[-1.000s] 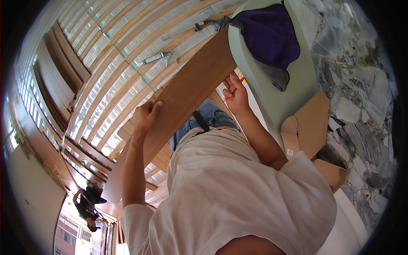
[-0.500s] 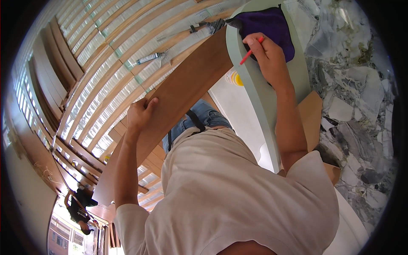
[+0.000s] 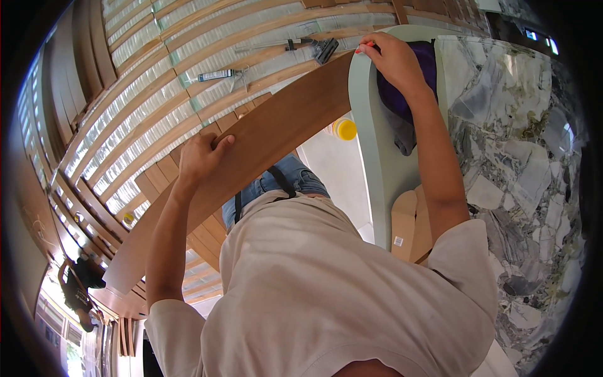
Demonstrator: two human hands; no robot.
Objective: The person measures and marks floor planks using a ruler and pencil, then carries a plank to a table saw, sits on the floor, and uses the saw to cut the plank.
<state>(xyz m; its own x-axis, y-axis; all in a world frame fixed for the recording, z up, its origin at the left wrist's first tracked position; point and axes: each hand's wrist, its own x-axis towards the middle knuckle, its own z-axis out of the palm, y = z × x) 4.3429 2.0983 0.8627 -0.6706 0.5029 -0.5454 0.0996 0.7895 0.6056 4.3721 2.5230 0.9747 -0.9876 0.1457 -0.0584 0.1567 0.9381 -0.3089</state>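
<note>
A long brown wooden plank slants across in front of me, its far right end against the side of a pale green curved ledge. My left hand is closed on the plank's edge near its middle, thumb on the upper face. At the plank's far end, my right hand pinches a red pencil over the ledge's rim. Most of the pencil is hidden by the fingers. Beneath that hand and forearm, a purple and grey cloth bag lies on the ledge.
Wooden battens cover the floor over silvery sheeting. On them lie a sealant tube and a black-handled tool. A yellow-lidded tub stands beside the ledge. Cardboard and a marbled stone slab are right. Another person is far left.
My right hand has moved the pencil away from me, to the rim of the ledge by the plank's end. The left hand keeps its hold on the plank. The whole view has shifted.
</note>
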